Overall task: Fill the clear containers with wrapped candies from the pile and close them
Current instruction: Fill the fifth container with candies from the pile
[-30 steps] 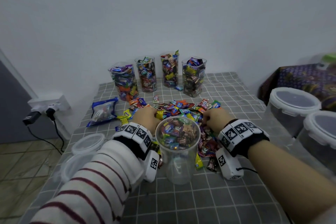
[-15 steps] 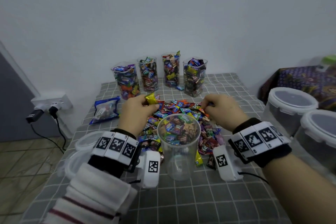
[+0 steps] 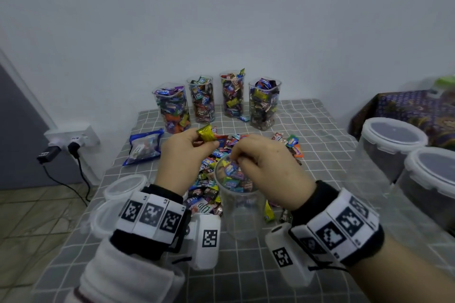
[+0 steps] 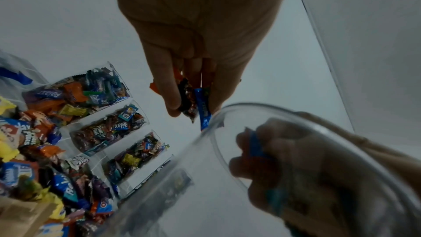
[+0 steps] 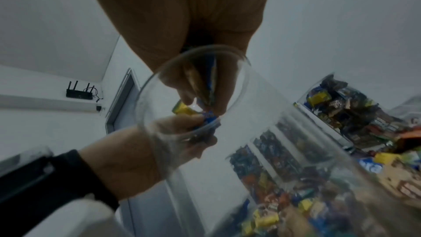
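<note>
A clear container [image 3: 241,216], partly filled with wrapped candies, stands at the table's middle front. The candy pile [image 3: 204,184] lies around and behind it. My left hand [image 3: 209,141] is raised left of the container's rim and pinches a yellow candy [image 3: 206,133]; in the left wrist view its fingers [image 4: 170,96] grip several wrappers, orange, dark and blue. My right hand [image 3: 236,157] hovers over the container's mouth, gripping a few candies [image 5: 210,78]. Several filled containers [image 3: 232,93] stand in a row at the back, without lids.
Two clear lids [image 3: 125,186] lie at the table's left edge. A blue candy bag [image 3: 145,146] sits behind them. Two large lidded tubs [image 3: 391,145] stand on the right. A power strip [image 3: 71,138] with plugs hangs left of the table.
Both hands rose from the pile with candies in their fingers. The right hand moved left over the container's mouth; the left hand lifted a yellow candy toward the rim.
</note>
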The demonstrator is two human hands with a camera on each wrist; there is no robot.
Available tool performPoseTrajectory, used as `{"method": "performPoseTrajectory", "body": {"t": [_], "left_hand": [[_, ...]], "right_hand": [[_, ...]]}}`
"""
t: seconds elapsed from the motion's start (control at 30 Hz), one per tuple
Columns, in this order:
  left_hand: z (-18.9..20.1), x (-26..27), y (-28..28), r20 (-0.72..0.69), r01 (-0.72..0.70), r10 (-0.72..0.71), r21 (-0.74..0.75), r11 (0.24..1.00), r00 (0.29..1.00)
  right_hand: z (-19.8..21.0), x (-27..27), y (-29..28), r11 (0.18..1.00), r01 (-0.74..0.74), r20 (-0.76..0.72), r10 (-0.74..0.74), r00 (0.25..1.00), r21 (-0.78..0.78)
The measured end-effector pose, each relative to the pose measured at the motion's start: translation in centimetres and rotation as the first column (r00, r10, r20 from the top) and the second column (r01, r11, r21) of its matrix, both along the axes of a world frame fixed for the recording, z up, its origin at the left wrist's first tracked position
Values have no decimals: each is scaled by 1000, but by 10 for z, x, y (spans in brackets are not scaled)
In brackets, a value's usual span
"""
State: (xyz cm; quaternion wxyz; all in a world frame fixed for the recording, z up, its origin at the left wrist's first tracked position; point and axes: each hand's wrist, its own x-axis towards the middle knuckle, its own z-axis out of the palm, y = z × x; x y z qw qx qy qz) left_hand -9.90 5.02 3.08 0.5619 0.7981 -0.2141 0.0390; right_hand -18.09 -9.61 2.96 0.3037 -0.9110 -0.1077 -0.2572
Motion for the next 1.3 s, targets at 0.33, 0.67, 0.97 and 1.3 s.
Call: {"method": "performPoseTrajectory", "body": {"t": [0.33, 0.67, 0.97, 1.3], "left_hand": [[1, -7, 1, 4, 22, -22, -40, 999, 1000], [12, -16, 4, -10, 69, -70, -97, 993, 997], [16, -31, -10, -33, 267, -265, 86, 960, 964], [15, -38, -13, 102, 191, -237, 334, 923, 966]], "right_hand": [[-7, -10, 10, 992, -57, -12, 56, 998, -116], [-25, -25, -6, 939, 22, -142, 29, 990, 343], [-48, -22, -10, 794, 21, -262, 175, 949, 607], [-49, -25, -9, 767, -8, -218, 193, 957, 642]]}}
